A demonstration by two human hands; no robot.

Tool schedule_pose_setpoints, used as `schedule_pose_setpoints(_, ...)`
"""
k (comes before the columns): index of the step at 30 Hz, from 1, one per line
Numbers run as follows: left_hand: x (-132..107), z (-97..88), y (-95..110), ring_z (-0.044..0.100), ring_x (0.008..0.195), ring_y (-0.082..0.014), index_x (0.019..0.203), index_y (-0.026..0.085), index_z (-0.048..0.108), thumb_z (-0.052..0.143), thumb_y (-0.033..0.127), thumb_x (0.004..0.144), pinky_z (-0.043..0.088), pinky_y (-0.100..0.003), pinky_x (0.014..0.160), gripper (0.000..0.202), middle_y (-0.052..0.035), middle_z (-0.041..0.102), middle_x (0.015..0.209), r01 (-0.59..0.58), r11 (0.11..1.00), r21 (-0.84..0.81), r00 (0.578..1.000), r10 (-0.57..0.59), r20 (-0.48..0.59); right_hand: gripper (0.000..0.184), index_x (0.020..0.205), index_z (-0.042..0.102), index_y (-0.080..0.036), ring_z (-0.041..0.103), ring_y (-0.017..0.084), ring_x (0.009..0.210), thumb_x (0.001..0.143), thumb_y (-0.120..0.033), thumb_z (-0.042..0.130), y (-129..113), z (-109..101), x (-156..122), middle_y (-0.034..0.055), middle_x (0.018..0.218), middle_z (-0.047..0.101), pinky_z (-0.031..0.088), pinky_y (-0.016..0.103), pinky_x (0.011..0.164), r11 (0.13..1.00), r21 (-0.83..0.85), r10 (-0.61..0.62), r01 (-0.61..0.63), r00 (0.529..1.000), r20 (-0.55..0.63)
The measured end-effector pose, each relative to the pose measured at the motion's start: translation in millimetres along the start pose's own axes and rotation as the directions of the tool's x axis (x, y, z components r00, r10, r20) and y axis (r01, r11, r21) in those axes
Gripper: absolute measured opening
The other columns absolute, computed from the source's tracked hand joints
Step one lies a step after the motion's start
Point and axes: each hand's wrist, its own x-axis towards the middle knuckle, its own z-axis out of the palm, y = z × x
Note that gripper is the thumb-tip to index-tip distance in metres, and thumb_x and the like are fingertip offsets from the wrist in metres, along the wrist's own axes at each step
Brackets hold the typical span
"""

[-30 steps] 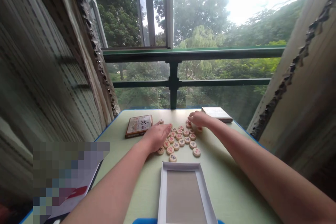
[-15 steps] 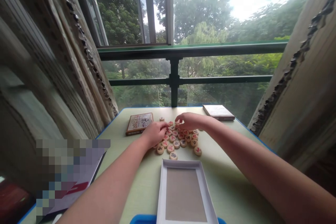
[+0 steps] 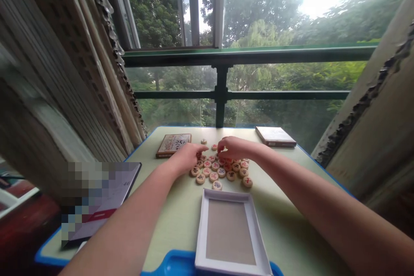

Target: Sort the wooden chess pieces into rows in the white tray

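Observation:
Many round wooden Chinese chess pieces (image 3: 214, 176), marked with red or black characters, lie in a loose cluster on the pale green table (image 3: 168, 220). My left hand (image 3: 187, 157) is at the left rim of the cluster, index finger stretched out over the pieces and the other fingers lower beside them. From the right, my right hand (image 3: 233, 147) reaches over the back of the cluster. Its fingers bend down in a pinch at a piece, partly hidden by the hand. In front of the cluster lies an open white box tray (image 3: 201, 228) with a bare grey-brown bottom.
A printed flat box (image 3: 173, 144) lies at the back left, another pale flat box (image 3: 275, 136) at the back right. A partly blurred calendar (image 3: 124, 185) stands by my left forearm. Something blue (image 3: 174, 263) sits under the tray. Curtains and a railed window frame the table.
The view has shifted slightly. My left hand has drawn a little left off the pieces, its index finger straighter. A red-marked piece now shows apart behind the cluster, near my right hand.

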Motion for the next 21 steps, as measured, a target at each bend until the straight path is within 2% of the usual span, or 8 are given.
schedule_pose_setpoints(4,3.1,-4.1,-1.1,0.059,0.105,-0.0156,0.116,0.020,0.061,0.038,0.000,0.074,0.044,-0.024,0.093,0.052,-0.0027,0.065,0.115,0.040,0.997,0.059,0.987,-0.030,-0.161,0.041,0.122,0.057,-0.020,0.049,0.027,0.114,0.086,-0.034,0.047,2.3,16.0,6.9,0.0114,0.128,0.053,0.040,0.036,0.093,0.995,-0.040,-0.096,0.090,0.974,-0.206)
schedule_pose_setpoints(7,6.0,-2.3,-1.3,0.049,0.120,-0.0208,0.118,0.017,0.059,0.038,0.013,0.083,0.036,-0.033,0.103,0.041,-0.0072,0.059,0.124,0.069,0.972,0.223,0.980,-0.025,-0.197,0.044,0.126,0.054,-0.017,0.045,0.026,0.121,0.089,-0.038,0.040,-1.6,23.9,9.8,0.0111,0.132,0.051,0.035,0.037,0.100,0.991,-0.040,-0.136,0.131,0.974,-0.179)
schedule_pose_setpoints(9,8.5,1.9,0.2,0.039,0.128,-0.0252,0.123,0.014,0.054,0.036,0.026,0.088,0.029,-0.041,0.107,0.041,-0.0111,0.051,0.132,0.061,0.954,0.292,0.986,-0.013,-0.164,0.041,0.121,0.058,-0.017,0.054,0.023,0.110,0.088,-0.036,0.041,-6.1,23.2,9.5,0.0104,0.124,0.058,0.040,0.032,0.095,0.988,-0.001,-0.153,0.153,0.981,-0.117)
schedule_pose_setpoints(11,10.9,6.0,2.5,0.034,0.131,-0.0277,0.127,0.016,0.049,0.032,0.035,0.090,0.023,-0.049,0.108,0.045,-0.0118,0.046,0.137,0.043,0.957,0.286,0.995,-0.015,-0.100,0.036,0.115,0.063,-0.019,0.061,0.020,0.097,0.086,-0.031,0.044,-10.5,19.1,7.8,0.0081,0.113,0.065,0.044,0.029,0.086,0.985,0.044,-0.163,0.167,0.984,-0.076)
schedule_pose_setpoints(14,12.8,8.7,4.7,0.037,0.128,-0.0288,0.122,0.021,0.053,0.022,0.037,0.092,0.011,-0.059,0.106,0.046,-0.0098,0.052,0.132,0.033,0.973,0.229,0.999,-0.033,-0.002,0.034,0.111,0.065,-0.024,0.063,0.018,0.089,0.082,-0.021,0.049,-14.5,12.1,4.6,0.0045,0.106,0.068,0.045,0.025,0.080,0.988,0.087,-0.126,0.131,0.990,-0.060)
schedule_pose_setpoints(17,13.7,10.3,3.6,0.041,0.125,-0.0287,0.115,0.022,0.058,0.019,0.035,0.093,0.006,-0.062,0.104,0.047,-0.0098,0.056,0.127,0.059,0.977,0.203,0.998,-0.057,-0.016,0.039,0.113,0.064,-0.024,0.063,0.018,0.091,0.078,-0.013,0.049,-15.0,8.0,2.3,0.0047,0.108,0.067,0.045,0.024,0.079,0.994,0.086,-0.061,0.067,0.995,-0.079)
schedule_pose_setpoints(19,14.6,13.7,2.2,0.036,0.128,-0.0290,0.121,0.022,0.053,0.022,0.036,0.093,0.007,-0.061,0.105,0.045,-0.0104,0.051,0.133,0.060,0.978,0.202,0.997,-0.050,-0.053,0.039,0.113,0.065,-0.022,0.063,0.018,0.090,0.078,-0.012,0.049,-13.7,6.2,1.6,0.0058,0.108,0.068,0.046,0.024,0.079,0.997,0.070,-0.034,0.039,0.996,-0.080)
schedule_pose_setpoints(21,15.8,18.6,1.5,0.032,0.131,-0.0301,0.125,0.021,0.049,0.025,0.037,0.092,0.005,-0.062,0.104,0.044,-0.0104,0.045,0.138,0.032,0.977,0.211,0.999,-0.024,-0.041,0.039,0.111,0.066,-0.022,0.064,0.018,0.088,0.077,-0.012,0.050,-10.7,4.4,1.7,0.0061,0.106,0.068,0.046,0.024,0.076,0.998,0.054,-0.018,0.022,0.998,-0.062)
